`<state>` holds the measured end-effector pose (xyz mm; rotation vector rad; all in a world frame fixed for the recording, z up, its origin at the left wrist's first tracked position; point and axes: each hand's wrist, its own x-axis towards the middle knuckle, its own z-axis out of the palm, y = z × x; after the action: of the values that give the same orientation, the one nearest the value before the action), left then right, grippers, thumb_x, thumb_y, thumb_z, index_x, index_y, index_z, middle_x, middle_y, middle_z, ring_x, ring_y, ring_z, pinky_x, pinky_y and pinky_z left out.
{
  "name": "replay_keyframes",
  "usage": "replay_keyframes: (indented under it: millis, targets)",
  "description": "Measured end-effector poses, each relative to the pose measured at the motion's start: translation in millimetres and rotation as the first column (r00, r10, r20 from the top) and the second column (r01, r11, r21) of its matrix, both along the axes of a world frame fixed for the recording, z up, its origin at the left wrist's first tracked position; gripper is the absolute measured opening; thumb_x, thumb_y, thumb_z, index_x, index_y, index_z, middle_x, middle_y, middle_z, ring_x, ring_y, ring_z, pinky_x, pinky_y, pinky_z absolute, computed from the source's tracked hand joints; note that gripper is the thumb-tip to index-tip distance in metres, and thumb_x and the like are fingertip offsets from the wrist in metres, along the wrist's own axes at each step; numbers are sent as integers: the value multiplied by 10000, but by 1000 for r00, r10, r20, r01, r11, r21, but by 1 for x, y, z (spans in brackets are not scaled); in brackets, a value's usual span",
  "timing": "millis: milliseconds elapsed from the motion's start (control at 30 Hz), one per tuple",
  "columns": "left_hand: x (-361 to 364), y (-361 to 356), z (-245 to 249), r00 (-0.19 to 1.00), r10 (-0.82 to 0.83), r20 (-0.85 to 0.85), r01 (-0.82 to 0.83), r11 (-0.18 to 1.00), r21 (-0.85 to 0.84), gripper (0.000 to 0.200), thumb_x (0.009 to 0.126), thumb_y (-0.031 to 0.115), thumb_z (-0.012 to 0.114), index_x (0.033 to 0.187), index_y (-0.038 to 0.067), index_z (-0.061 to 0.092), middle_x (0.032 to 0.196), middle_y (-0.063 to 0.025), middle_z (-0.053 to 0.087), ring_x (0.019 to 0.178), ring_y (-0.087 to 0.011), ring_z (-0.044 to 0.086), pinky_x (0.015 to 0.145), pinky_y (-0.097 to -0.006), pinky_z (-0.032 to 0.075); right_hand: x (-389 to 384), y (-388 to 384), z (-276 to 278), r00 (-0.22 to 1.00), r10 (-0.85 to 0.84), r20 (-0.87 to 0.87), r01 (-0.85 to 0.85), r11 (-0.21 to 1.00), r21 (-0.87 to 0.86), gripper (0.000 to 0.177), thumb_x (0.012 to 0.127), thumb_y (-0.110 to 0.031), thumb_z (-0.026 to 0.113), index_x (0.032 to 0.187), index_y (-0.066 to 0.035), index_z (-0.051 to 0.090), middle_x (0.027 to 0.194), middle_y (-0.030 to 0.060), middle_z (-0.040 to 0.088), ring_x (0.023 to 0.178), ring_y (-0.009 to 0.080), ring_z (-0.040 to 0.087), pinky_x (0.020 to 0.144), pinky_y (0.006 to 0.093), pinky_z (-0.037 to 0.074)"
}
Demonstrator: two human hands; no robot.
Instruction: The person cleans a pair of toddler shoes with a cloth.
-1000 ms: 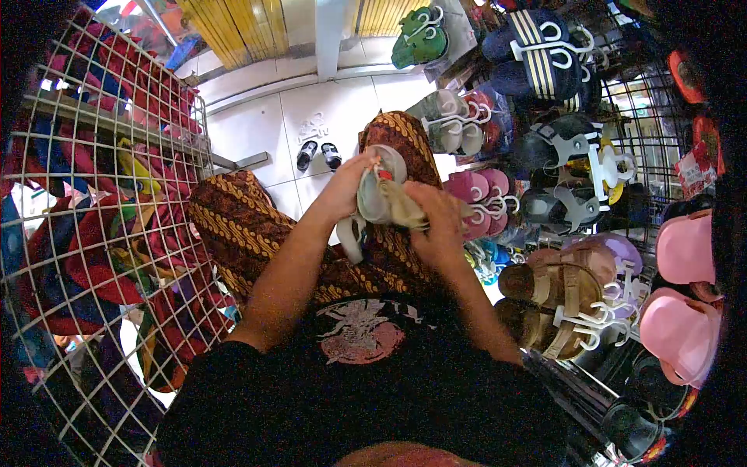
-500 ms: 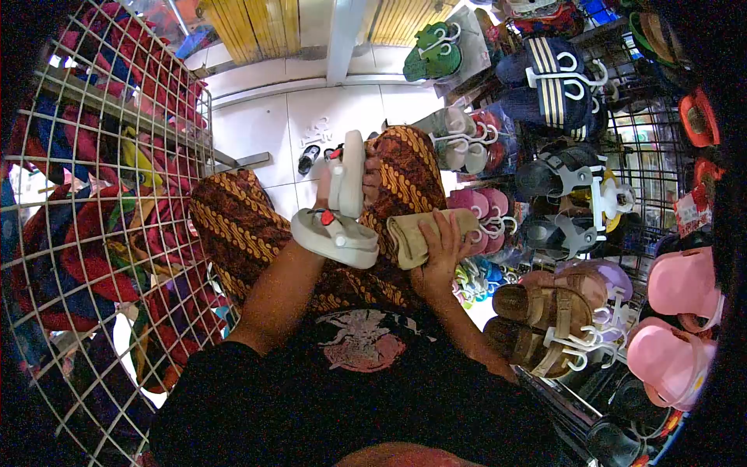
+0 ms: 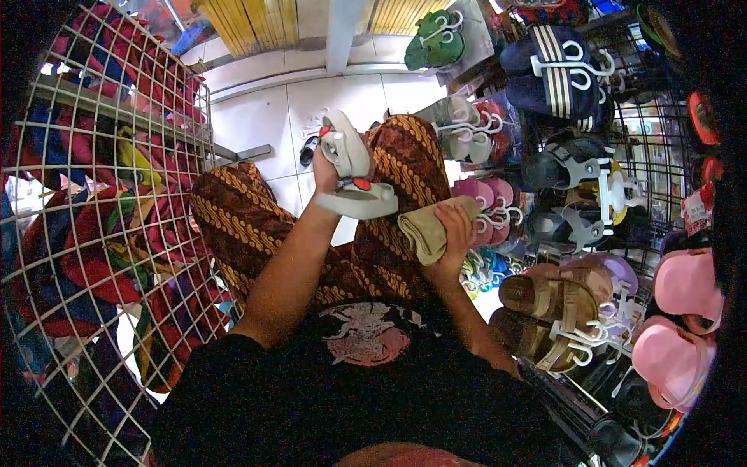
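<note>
A pair of pale grey sandals [image 3: 359, 201] with red bits on their straps is held up in front of the lap by my left hand [image 3: 325, 176], whose fingers are mostly hidden behind them. One sandal stands above the other, and both are tilted. At the right knee, my right hand [image 3: 455, 237] has its fingers wrapped over a folded beige cloth [image 3: 425, 232]. Brown patterned trousers [image 3: 257, 226] cover the legs beneath both hands.
A white wire grid [image 3: 117, 194] with colourful items behind it rises on the left. Sandals on white hangers, such as a brown pair [image 3: 548, 300] and a navy pair [image 3: 548, 70], crowd the right. A small dark shoe [image 3: 308, 151] lies on the tiled floor [image 3: 253, 117].
The grey sandals have turned in my left hand, and the lower one has moved up and right. My right hand and the cloth have shifted slightly right.
</note>
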<state>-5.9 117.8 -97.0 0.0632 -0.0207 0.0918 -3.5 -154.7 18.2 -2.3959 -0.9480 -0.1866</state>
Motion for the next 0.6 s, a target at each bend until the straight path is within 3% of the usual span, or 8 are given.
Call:
replay_keyframes:
  millis: [33,133,167,233,333,367,500,600]
  targets:
    - [1,-3,13,1000,-16,-7,14,976,-217,394,891,445,613,1034,80,575,961,-34,583,875,-198,576,771,-366,484,1,0,3,1000,0,-11,1,1000,11,591,688,-241,792,1215,-78,582,1273,116,593,1316,356,450,1133,568,166]
    - [-5,-5,42,999,7,-48,-22,943,-331,396,894,444,596,1044,77,601,971,-59,621,882,-227,599,791,-364,516,9,2,33,959,273,-79,-281,954,-107,556,627,-255,832,1109,-62,631,1243,131,607,1308,357,458,1128,544,208]
    - [-4,-4,39,991,70,-115,-96,967,-235,408,899,456,583,1053,78,602,973,-67,625,866,-236,606,770,-370,525,11,8,42,929,353,-114,-365,925,-108,510,563,-256,841,999,-64,660,1324,155,556,1326,365,434,1120,528,246]
    - [-2,-1,28,950,211,-232,-221,975,-21,434,911,481,556,1069,80,603,977,-81,632,836,-254,620,730,-383,544,9,35,79,883,397,-249,-431,896,-104,470,544,-248,826,946,-65,664,1387,159,502,1345,371,408,1112,533,261]
    - [3,-4,29,920,235,-315,-235,971,38,469,935,501,500,1102,76,608,1007,-93,653,823,-293,647,702,-427,567,8,59,88,862,425,-277,-474,868,-144,429,524,-231,803,898,-68,669,1460,168,424,1358,381,383,1100,542,278]
    - [3,-4,24,933,240,-268,-233,971,58,638,1003,564,329,1324,44,517,1199,-185,639,1055,-329,641,937,-445,525,9,63,88,864,432,-257,-481,860,-170,420,518,-225,796,887,-69,671,1481,172,398,1360,385,376,1097,545,283]
    - [2,-21,75,932,208,-296,-185,977,104,767,988,638,273,1361,0,477,1288,-209,583,1169,-325,587,1006,-445,480,13,69,85,812,509,-284,-572,792,-216,417,514,-211,786,885,-58,672,1388,185,468,1283,392,440,1085,536,299]
    - [1,-18,74,944,204,-258,-168,973,156,756,968,660,312,1440,75,391,1427,-162,478,1302,-353,473,1112,-529,365,10,65,78,803,509,-309,-578,791,-200,434,510,-217,786,899,-60,676,1294,181,511,1205,390,485,1058,516,326]
